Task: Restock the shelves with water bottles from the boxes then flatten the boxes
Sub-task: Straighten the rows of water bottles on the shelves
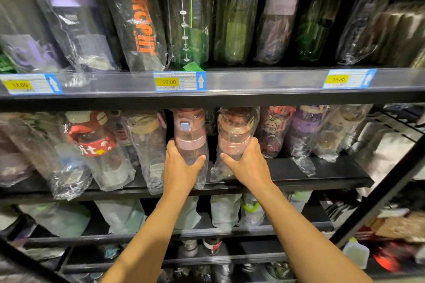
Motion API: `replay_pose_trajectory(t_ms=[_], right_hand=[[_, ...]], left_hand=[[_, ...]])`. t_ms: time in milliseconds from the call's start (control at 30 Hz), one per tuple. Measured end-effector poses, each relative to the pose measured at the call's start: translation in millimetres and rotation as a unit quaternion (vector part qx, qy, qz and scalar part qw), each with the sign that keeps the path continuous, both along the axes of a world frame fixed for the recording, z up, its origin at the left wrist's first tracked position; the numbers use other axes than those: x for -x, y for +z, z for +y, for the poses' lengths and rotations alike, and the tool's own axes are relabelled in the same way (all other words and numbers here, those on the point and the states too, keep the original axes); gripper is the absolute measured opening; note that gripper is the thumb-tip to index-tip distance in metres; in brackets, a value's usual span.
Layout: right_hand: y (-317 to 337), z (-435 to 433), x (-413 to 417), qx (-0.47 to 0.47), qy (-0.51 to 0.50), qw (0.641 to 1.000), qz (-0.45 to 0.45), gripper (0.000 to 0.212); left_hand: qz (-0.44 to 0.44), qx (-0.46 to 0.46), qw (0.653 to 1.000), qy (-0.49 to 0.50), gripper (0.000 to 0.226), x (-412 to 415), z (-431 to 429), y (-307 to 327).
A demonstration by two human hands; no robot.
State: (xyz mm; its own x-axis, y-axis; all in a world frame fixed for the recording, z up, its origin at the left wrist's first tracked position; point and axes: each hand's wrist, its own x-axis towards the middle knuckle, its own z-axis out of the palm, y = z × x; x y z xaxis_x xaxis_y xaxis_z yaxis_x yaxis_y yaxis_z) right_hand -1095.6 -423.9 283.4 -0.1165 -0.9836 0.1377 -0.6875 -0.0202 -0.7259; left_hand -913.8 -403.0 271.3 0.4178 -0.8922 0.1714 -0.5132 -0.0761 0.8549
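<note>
Left bottle [189,138]: pink cap and collar, pale blue button, clear wrap.
Right bottle [234,138]: pink, clear wrap.
Shelf [253,97]: black.
Price tag [169,81]: yellow panel, blue border, white arrow.
Upper pack [142,23]: black, orange lettering.
Neighbouring bottle [94,145]: red band, white letters.

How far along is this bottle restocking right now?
Done: the black metal middle shelf already carries plastic-wrapped bottles on both sides. In hand: the left hand grips a wrapped clear bottle with a pink lid, and the right hand grips a second pink-lidded wrapped bottle beside it, both at the shelf's front. Left: no boxes show, so remaining stock and flattening can't be judged.
</note>
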Motion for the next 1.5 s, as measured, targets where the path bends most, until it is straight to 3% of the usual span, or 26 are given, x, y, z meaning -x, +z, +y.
replay_pose_trajectory(t_ms=[133, 267, 500, 633, 800, 1033, 1133, 1200, 1367, 1500], right_hand=[[-1, -4, 8, -0.016, 0.025, 0.999, 0.032, 0.097], [4, -3, 31, -0.027, 0.073, 0.994, 0.072, 0.114], [13, 3, 113, 0.019, 0.127, 0.973, 0.192, 0.074], [17, -3, 162, 0.04, 0.088, 0.965, 0.242, 0.068], [14, -26, 209, 0.006, 0.016, 0.973, 0.229, 0.06], [5, -71, 235, -0.045, -0.044, 0.993, 0.103, 0.045], [4, -87, 235, -0.064, -0.032, 0.994, 0.085, 0.051], [4, -96, 232, -0.091, -0.014, 0.988, 0.12, 0.053], [-1, -110, 220, -0.12, 0.024, 0.962, 0.245, 0.061], [-9, -115, 217, -0.125, 0.021, 0.954, 0.273, 0.062]], left_hand=[[0.007, -0.008, 1.0, 0.002, 0.11, 4, 10, 5], [-0.071, 0.038, 0.995, 0.056, 0.092, 28, 40, 15], [-0.166, 0.098, 0.981, 0.003, 0.065, 116, 58, 41], [-0.219, 0.084, 0.968, -0.088, 0.045, 161, 38, 45], [-0.298, -0.026, 0.947, -0.12, 0.057, 204, -19, 33], [-0.213, -0.238, 0.942, -0.099, 0.065, 229, -106, 26], [-0.119, -0.161, 0.976, -0.088, 0.108, 234, -126, 22], [-0.1, -0.095, 0.988, -0.074, 0.12, 238, -132, 21], [-0.115, -0.095, 0.987, -0.054, 0.097, 241, -135, 17], [-0.102, -0.1, 0.989, -0.047, 0.069, 241, -128, 21]])
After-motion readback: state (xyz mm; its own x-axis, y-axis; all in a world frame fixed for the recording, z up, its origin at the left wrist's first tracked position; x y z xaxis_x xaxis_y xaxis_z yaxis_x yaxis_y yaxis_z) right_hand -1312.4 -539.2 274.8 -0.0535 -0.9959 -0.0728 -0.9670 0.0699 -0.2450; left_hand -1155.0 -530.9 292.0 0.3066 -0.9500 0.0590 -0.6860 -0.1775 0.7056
